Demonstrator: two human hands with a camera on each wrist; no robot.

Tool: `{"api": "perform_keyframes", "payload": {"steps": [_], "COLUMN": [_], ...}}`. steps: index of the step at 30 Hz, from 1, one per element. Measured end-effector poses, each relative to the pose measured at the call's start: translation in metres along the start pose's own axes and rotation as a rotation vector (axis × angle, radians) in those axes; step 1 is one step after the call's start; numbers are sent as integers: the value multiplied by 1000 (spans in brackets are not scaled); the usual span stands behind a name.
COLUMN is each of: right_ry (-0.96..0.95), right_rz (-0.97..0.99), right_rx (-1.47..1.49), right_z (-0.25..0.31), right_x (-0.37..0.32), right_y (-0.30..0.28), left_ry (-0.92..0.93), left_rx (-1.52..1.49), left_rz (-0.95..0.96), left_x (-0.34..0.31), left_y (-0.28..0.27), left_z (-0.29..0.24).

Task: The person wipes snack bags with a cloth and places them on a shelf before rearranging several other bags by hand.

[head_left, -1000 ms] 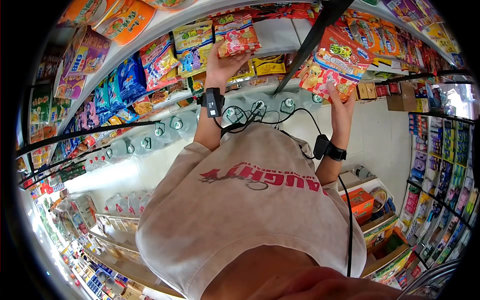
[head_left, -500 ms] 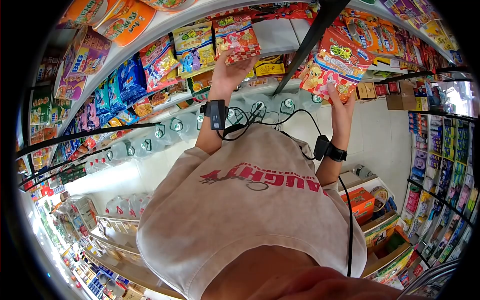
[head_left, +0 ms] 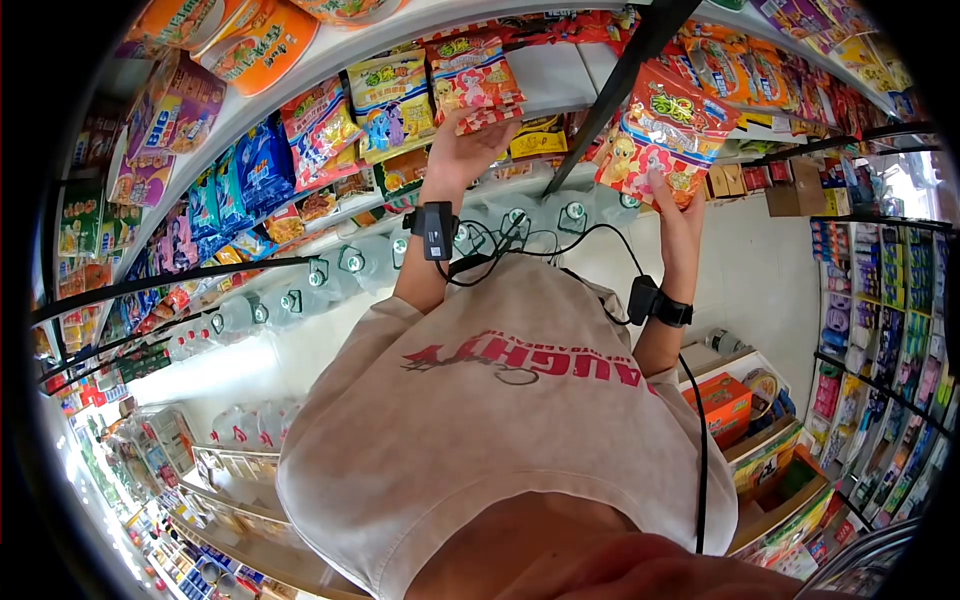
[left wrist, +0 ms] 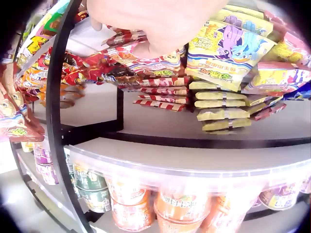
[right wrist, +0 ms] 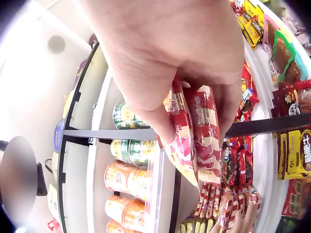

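Observation:
My right hand (head_left: pixel 680 205) pinches red cartoon-pony snack packets (head_left: pixel 665 125), held in front of the shelf post. In the right wrist view two red packets (right wrist: pixel 206 131) lie face to face between thumb and fingers. My left hand (head_left: pixel 465 158) is at the shelf front, at the lower edge of a stack of red snack packets (head_left: pixel 475 75). Its thumb presses the front of one red packet (left wrist: pixel 167 62) in the left wrist view, and the other fingers are at the stack's edge. Yellow pony packets (left wrist: pixel 228 46) stack right beside it.
A black shelf post (head_left: pixel 610 105) stands between my hands. Blue packets (head_left: pixel 265 165) and noodle tubs (head_left: pixel 265 45) fill the shelves to the left. Large water bottles (head_left: pixel 355 260) line the floor below. A black cable (head_left: pixel 610 230) runs between the wrist cameras.
My left hand has slid slightly down and right along the lower edge of the red stack, and that edge is tilted up a little. The right hand's packets have barely moved.

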State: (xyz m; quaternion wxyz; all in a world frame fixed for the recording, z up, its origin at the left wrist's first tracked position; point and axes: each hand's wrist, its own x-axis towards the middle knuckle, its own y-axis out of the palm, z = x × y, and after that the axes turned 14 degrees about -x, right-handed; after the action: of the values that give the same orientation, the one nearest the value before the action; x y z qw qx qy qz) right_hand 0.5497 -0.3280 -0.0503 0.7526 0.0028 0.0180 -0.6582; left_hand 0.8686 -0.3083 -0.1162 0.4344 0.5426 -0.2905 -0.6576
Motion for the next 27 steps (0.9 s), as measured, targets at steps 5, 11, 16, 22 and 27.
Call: {"api": "perform_keyframes", "payload": {"steps": [5,11,16,22,27], "right_ry": [31,93,75,152,285], "right_rz": [35,230,402,318,364], "right_rx": [-42,-102,-193,-204,-269], "right_z": [-5,-6,-2,-16,-18], "right_x": [-5,-26,-45,-68,-79], "right_y": [7,25,62,87,69], "left_ry": [-189,-43,45,21,-71], "left_rx": [158,1131,1059,994,932], "left_rz": [73,326,369,272,287], "left_x": [-29,-67,-89,-87,-84], "left_y": [16,23,20,4,-7], "left_z": [27,62,81,61,66]}}
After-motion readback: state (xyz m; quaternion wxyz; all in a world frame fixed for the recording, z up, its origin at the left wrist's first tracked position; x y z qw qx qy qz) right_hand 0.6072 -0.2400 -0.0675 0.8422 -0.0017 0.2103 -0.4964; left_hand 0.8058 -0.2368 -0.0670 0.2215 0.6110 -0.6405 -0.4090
